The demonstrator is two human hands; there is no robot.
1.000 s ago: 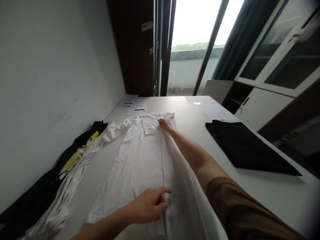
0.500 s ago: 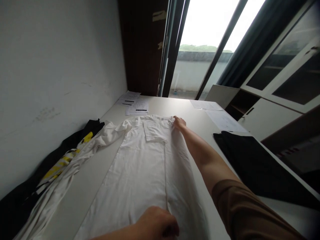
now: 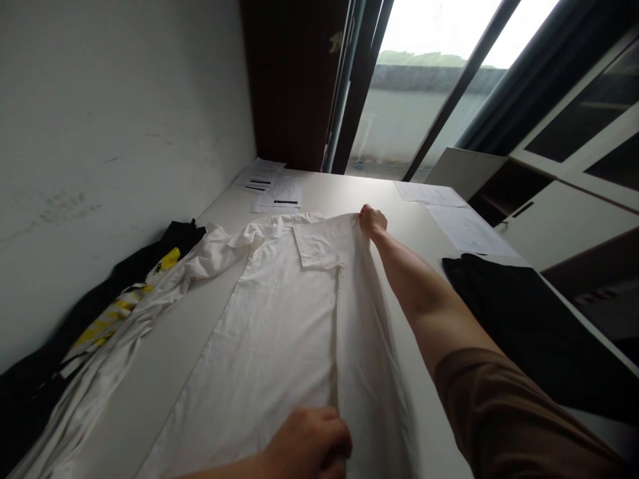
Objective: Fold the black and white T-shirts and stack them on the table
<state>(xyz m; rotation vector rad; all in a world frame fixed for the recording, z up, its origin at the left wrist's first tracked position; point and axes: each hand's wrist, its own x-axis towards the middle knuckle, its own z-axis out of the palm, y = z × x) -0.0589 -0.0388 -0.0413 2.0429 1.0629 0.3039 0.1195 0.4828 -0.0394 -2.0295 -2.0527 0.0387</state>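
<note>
A white T-shirt (image 3: 279,319) lies lengthwise on the white table, its right side folded inward so that one sleeve (image 3: 319,243) rests on top. At its far right corner, my right hand (image 3: 373,221) pinches the fabric, which is lifted a little off the table. My left hand (image 3: 312,442) is closed on the near part of the shirt, beside the folded edge, at the bottom of the view. The other sleeve (image 3: 247,236) lies crumpled at the far left of the shirt.
White, yellow and black clothes (image 3: 120,313) lie heaped along the wall at left. Folded black cloth (image 3: 529,326) rests on the right side. Paper sheets (image 3: 277,193) lie at the far left, more sheets (image 3: 466,226) at the far right. Beyond the table (image 3: 344,193) is a glass door.
My right hand has raised the far right corner of the shirt and moved slightly away and to the right. The left hand stays near its place. The view has tilted down a little.
</note>
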